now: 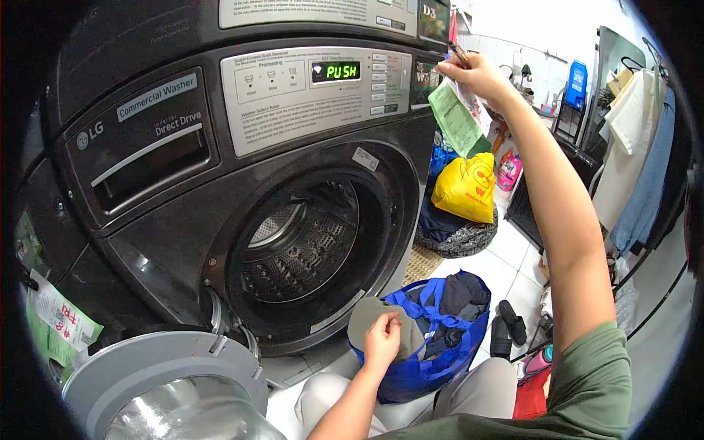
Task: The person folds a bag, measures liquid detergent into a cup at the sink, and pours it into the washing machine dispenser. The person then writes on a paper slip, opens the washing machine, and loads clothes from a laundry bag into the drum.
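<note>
My right hand (473, 77) is raised beside the washer's upper right edge. Its fingers pinch a thin dark clip-like thing (458, 53), with a green paper slip (456, 121) and a white one hanging just below. Lower down, my left hand (383, 339) is closed at a grey-green cloth (363, 323) on the near left side of a blue bag (469, 352). The bag holds dark clothes (463, 293). In front of me the washer (169, 242) has its drum opening exposed, and its display (342, 71) reads PUSH. The round door (169, 352) is swung out to the lower left.
A yellow bag (466, 189) rests on a dark patterned bundle (469, 240) right of the washer. Black slippers (512, 323) lie on the tiled floor. Clothes (634, 139) hang at the right. More paper slips (62, 315) hang at the far left.
</note>
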{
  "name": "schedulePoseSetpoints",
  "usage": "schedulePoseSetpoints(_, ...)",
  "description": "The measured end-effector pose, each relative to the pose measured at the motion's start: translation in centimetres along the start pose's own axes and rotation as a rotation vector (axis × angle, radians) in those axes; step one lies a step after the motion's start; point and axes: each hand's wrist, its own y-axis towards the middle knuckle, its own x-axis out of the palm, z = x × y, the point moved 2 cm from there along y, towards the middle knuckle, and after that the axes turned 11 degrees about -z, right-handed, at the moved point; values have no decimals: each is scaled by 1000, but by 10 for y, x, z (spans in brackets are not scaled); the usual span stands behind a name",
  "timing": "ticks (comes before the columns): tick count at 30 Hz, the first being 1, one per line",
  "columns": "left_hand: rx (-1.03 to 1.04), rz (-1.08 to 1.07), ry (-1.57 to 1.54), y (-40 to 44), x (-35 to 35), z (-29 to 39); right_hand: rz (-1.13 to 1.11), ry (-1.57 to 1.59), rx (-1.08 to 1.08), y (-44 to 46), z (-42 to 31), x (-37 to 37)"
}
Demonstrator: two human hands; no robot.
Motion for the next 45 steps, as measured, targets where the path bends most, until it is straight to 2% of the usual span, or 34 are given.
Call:
schedulePoseSetpoints(4,-29,-16,23,1,1,-5,32,-144,1,-6,-16,4)
schedulePoseSetpoints(11,-27,-40,52,2,0,-6,-10,-135,-28,-8,-19,20)
schedulePoseSetpoints(13,-5,-71,101,4,-3,-3,26,-355,-62,-8,-18,24)
schedulePoseSetpoints(14,-41,-88,157,2,-4,3,348,-554,-343,-15,-19,29)
schedulePoseSetpoints(15,-70,-100,120,0,-5,7,398,-555,-364,-22,-9,28)
schedulePoseSetpoints(17,-48,-95,259,-3,-7,21,469,-498,-425,-72,-24,32)
schedulePoseSetpoints(19,51,-88,349,-5,-2,9,162,-464,-298,-128,-8,57)
schedulePoseSetpoints(20,65,-100,400,-9,2,18,-35,-384,-150,-169,-2,77)
schedulePoseSetpoints(21,114,-170,488,-14,12,17,-174,-364,-38,-206,13,106)
schedulePoseSetpoints(23,218,-288,667,-23,35,14,-408,-323,48,-285,72,166)
schedulePoseSetpoints(24,205,-366,640,-32,52,4,-599,-178,351,-318,80,187)
schedulePoseSetpoints(25,193,-509,747,-43,67,-7,-702,-172,421,-347,93,205)
schedulePoseSetpoints(27,279,-566,703,-62,94,-27,-888,-266,540,-398,117,243)
schedulePoseSetpoints(28,215,-653,803,-64,95,-6,-818,-257,528,-417,128,256)
schedulePoseSetpoints(30,-66,-546,502,-32,87,-9,-630,-272,467,-437,136,263)
schedulePoseSetpoints(31,-202,-484,350,-14,82,-12,-614,-260,487,-437,142,261)
schedulePoseSetpoints(33,-97,-245,429,28,74,-25,-595,-236,538,-428,129,229)
schedulePoseSetpoints(35,-231,-407,96,52,98,-76,-607,-110,626,-429,144,216)
schedulePoseSetpoints(36,-444,-493,-246,54,114,-79,-668,-58,581,-432,156,218)
schedulePoseSetpoints(37,-445,-518,-242,56,123,-79,-726,-8,534,-437,167,220)
schedulePoseSetpoints(38,-352,-441,-301,56,134,-77,-747,5,564,-434,163,214)
schedulePoseSetpoints(39,-268,-366,-359,54,141,-74,-681,27,643,-431,167,213)
schedulePoseSetpoints(40,-287,-369,-492,53,144,-74,-540,97,592,-429,170,210)
schedulePoseSetpoints(41,-296,-354,-467,53,144,-77,-404,165,540,-426,168,206)
schedulePoseSetpoints(42,-306,-335,-440,53,142,-80,-489,116,498,-419,167,203)
schedulePoseSetpoints(45,-268,-284,-416,57,133,-77,-474,94,276,-421,181,232)
